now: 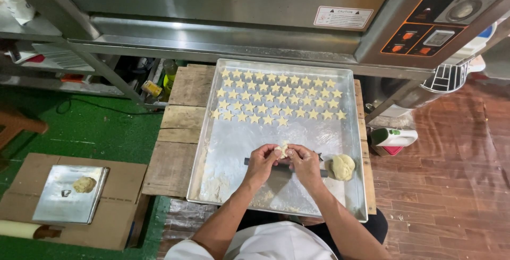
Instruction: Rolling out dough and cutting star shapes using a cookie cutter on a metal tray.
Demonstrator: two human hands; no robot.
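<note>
Right now both hands meet over the near half of the large rectangular silver baking tray (212, 148), fingertips together. Left hand (262, 160) and right hand (304, 160) both pinch the same small pale lump of dough (282, 148), which sits between them, just above the tray floor. Neither hand is nearer; they share it evenly. Whether the lump is already shaped I cannot tell, the fingers cover most of it.

Under the wrists a thin dark bar-shaped tool (255, 161) lies on the tray, long axis running left to right. Just right of the right hand, on the tray, rests a rounded ball of yellowish dough (341, 167), close but apart from the fingers. Loose flour (217, 185) dusts the tray's near left corner.

Farther up the tray, rows of small pale star-shaped dough pieces (276, 99) fill the far half, well apart from the hands.

The tray rests on a rough wooden plank table (175, 148). Left of the tray, down on green flooring, a flat cardboard sheet (117, 212) carries a smaller metal tray (64, 196) with another dough lump (84, 184). Beyond the tray stands a stainless steel oven (239, 5) with an orange-marked control panel (441, 15).
</note>
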